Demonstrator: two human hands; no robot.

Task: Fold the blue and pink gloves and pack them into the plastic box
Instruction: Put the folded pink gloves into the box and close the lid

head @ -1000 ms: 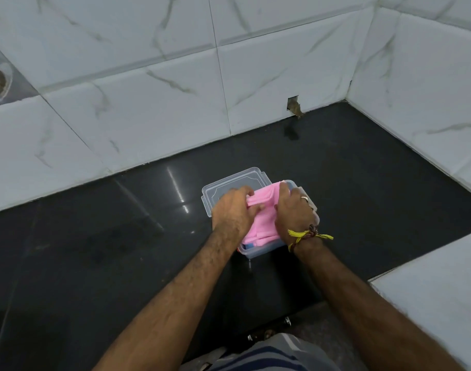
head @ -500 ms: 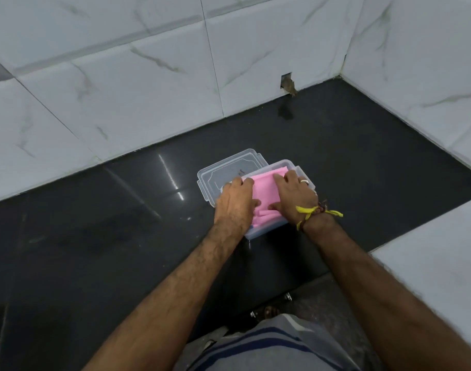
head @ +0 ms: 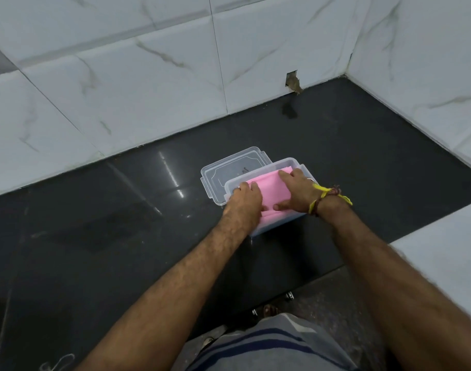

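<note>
A clear plastic box [head: 276,166] stands on the black counter, and the folded pink glove [head: 269,188] lies flat inside it. My left hand [head: 244,200] rests on the glove's left end at the box's near-left corner, fingers spread flat. My right hand [head: 298,192] presses on the glove's right side, fingers straight and thumb along the near edge. No blue glove shows; the pink one and my hands cover the box's inside.
The box's clear lid [head: 230,169] lies flat behind and left of the box, partly under it. White marbled walls [head: 148,89] close the counter at the back and right. A white ledge [head: 443,245] sits near right. Open black counter [head: 95,223] extends left.
The pink glove went from bunched up above the box to lying flat inside it. Both hands pushed down and their fingers flattened onto it.
</note>
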